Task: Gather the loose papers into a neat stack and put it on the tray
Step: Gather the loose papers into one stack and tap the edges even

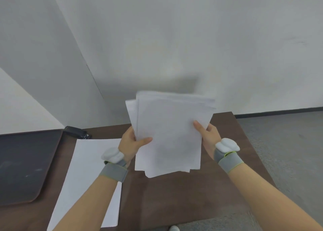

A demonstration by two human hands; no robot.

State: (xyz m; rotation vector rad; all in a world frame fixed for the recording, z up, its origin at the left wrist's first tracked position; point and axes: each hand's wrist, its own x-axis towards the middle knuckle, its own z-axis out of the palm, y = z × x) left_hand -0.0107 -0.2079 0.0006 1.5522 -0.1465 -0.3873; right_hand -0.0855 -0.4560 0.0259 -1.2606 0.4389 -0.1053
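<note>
A bundle of white papers (168,133) is held upright above the brown table (174,199), its sheets unevenly aligned at top and bottom. My left hand (131,141) grips the bundle's left edge, thumb on the front. My right hand (208,134) grips its right edge. One more white sheet (83,182) lies flat on the table under my left forearm. The dark tray (24,168) lies at the table's left side, with nothing on it.
A black stapler (76,132) sits at the table's back edge, between the tray and the lying sheet. A grey wall stands close behind the table. Grey carpet floor lies to the right beyond the table's edge.
</note>
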